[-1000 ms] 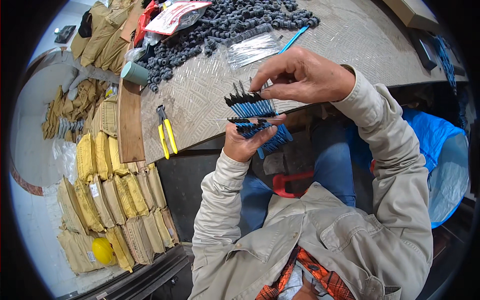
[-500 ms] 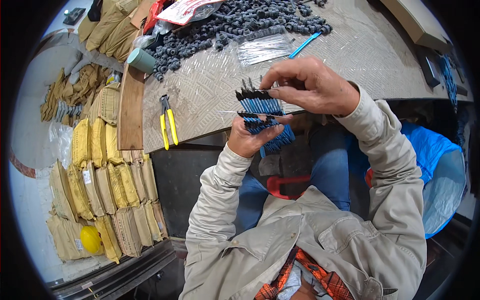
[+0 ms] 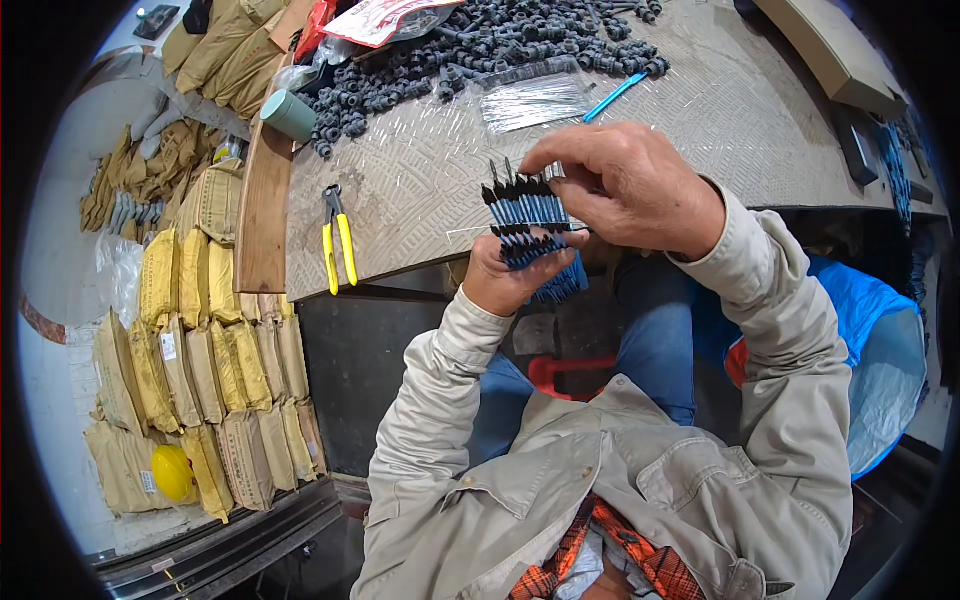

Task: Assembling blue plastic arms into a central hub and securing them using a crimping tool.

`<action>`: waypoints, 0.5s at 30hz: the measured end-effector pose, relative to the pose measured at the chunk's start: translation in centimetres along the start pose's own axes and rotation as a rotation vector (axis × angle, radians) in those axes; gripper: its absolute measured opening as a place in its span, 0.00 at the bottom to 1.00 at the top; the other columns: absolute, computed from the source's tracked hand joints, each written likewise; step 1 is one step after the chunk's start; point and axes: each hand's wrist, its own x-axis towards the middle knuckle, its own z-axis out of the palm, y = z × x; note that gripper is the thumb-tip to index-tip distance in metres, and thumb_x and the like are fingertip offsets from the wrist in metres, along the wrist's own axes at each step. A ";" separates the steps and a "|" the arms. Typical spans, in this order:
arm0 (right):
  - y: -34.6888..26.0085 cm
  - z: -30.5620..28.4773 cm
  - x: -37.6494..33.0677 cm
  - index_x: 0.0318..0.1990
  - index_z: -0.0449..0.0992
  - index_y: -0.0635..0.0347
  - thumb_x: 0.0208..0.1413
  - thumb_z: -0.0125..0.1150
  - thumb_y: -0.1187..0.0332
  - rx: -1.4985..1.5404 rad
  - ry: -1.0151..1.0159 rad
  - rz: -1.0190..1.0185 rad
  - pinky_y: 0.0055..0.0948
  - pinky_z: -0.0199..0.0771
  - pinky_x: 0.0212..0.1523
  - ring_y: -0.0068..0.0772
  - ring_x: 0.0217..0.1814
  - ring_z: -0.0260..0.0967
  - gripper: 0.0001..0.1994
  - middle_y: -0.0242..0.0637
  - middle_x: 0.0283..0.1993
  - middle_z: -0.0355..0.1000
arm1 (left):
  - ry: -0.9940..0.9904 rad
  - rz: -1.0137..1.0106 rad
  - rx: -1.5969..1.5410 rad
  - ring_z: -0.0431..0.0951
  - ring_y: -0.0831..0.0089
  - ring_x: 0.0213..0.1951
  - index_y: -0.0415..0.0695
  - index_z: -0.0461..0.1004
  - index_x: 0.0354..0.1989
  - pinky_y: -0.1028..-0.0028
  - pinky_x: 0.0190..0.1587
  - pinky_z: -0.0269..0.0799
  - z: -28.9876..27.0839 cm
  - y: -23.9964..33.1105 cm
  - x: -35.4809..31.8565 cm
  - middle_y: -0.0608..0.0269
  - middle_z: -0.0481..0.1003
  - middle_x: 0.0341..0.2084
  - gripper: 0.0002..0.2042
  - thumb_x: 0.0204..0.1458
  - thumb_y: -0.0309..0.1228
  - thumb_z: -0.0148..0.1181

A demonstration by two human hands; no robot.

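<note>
My left hand (image 3: 500,283) is closed around a bundle of thin blue rods with black ends (image 3: 530,210), held just off the table's front edge. A thin pale wire (image 3: 468,231) lies across the bundle, its left end sticking out. Above and to the right, my right hand (image 3: 640,190) has thumb and forefinger curled together at the bundle's black upper ends. What sits between those fingertips is too small to make out. Several dark tips rise above the rest of the bundle.
On the table (image 3: 420,200) lie yellow-handled cutters (image 3: 338,240), a bag of silvery strips (image 3: 535,103), a blue pen-like tool (image 3: 614,97) and a heap of dark plastic fittings (image 3: 400,90). A green cup (image 3: 288,115) is at the left edge. Stacked packages (image 3: 200,360) stand left; a blue sack (image 3: 880,350) is right.
The bundle and my left hand have shifted slightly right, and the rods stand more upright. My right hand has moved a little right and down; the thin line at its fingertips no longer shows.
</note>
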 end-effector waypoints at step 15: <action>-0.6 0.5 0.5 0.31 0.75 0.60 0.42 0.57 0.78 0.017 -0.004 0.005 0.22 0.49 0.14 0.21 0.12 0.49 0.06 0.29 0.14 0.63 | 0.027 0.015 0.064 0.76 0.75 0.31 0.40 0.77 0.34 0.80 0.37 0.70 0.2 0.2 -0.2 0.63 0.78 0.29 0.10 0.40 0.17 0.60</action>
